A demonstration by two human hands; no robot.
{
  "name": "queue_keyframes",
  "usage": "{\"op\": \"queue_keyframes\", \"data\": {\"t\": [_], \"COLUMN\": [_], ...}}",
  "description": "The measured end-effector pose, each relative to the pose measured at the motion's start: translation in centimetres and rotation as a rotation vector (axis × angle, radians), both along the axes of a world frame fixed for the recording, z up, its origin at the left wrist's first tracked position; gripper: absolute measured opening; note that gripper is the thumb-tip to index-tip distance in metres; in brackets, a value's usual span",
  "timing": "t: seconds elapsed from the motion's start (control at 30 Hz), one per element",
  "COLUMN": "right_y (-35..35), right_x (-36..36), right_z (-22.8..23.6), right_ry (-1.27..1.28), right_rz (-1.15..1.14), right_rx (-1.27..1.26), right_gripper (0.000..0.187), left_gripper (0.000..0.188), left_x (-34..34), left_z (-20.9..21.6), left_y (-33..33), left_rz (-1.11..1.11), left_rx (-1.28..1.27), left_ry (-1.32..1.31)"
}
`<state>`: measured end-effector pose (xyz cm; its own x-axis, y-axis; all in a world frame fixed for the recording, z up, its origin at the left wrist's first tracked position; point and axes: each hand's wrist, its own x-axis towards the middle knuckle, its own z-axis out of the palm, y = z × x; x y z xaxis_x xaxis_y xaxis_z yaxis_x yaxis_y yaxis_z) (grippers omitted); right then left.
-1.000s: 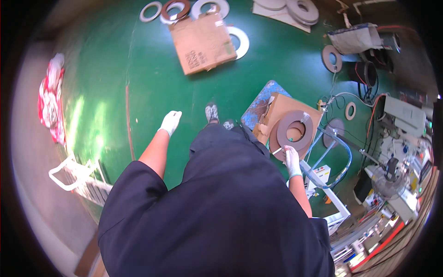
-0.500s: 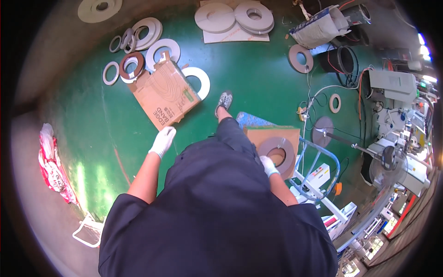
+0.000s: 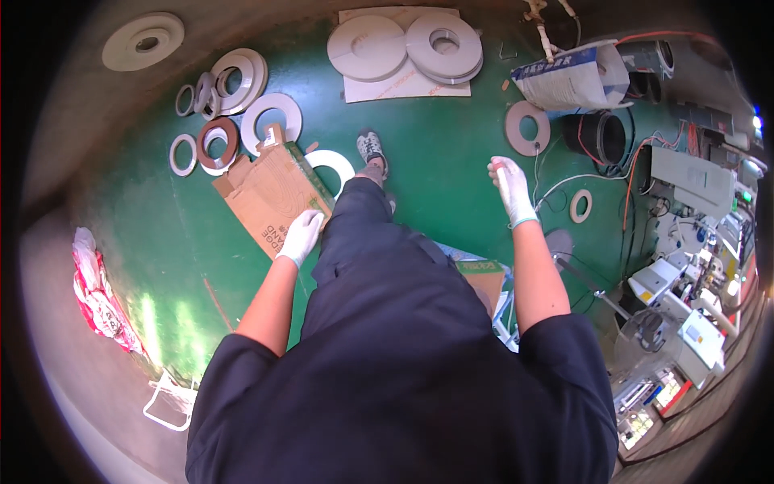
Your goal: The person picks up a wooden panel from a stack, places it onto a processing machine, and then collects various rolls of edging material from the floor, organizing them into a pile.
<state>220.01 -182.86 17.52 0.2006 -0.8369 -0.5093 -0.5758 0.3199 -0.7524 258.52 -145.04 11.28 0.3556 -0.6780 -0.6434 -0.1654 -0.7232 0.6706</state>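
My left hand (image 3: 301, 235), in a white glove, hangs over the lower right edge of a flattened cardboard box (image 3: 278, 194) on the floor. Its fingers are curled together, and I see nothing in them; whether it touches the box I cannot tell. In front of me on the right, my right hand (image 3: 513, 189) is raised over the green floor, also gloved, with curled fingers and nothing visible in them. A grey-brown ring-shaped roll (image 3: 527, 115) lies on the floor beyond it. Another cardboard box (image 3: 482, 282) shows partly between my leg and right forearm.
Several edge-band rolls (image 3: 272, 107) lie around the flat box. Larger rolls (image 3: 368, 47) rest on a board ahead. At the right are a white-and-blue sack (image 3: 568, 77), a black bin (image 3: 595, 137), loose cables, a small ring (image 3: 580, 206), a fan (image 3: 647, 329) and machinery.
My right hand has left the roll on the box at the right and swung forward. My left hand has shifted toward my body's midline. My view has moved forward, with one foot now ahead.
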Motion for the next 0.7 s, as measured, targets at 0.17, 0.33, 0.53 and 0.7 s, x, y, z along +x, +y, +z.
{"op": "queue_keyframes", "data": {"t": [0.17,0.33,0.53,0.7], "right_y": [-1.3,-6.6,-20.0,-28.1], "right_x": [2.3,7.4,16.0,22.4], "right_z": [-2.3,-7.9,-23.3,-37.3], "right_ry": [0.091,0.242,0.209,0.070], "right_rz": [0.018,0.531,0.572,0.513], "right_rx": [0.142,-0.090,0.137,0.180], "right_gripper": [0.022,0.025,0.026,0.029], "left_gripper": [0.035,0.031,0.030,0.035], "left_x": [2.5,3.8,2.9,2.8], "left_z": [-0.9,-6.0,-19.2,-29.6], "left_y": [-18.6,-31.3,-44.5,-51.2], "left_rz": [-0.508,-0.402,-0.331,-0.272], "left_rx": [-0.073,-0.188,-0.239,-0.044], "left_ry": [-0.207,-0.112,-0.091,0.078]}}
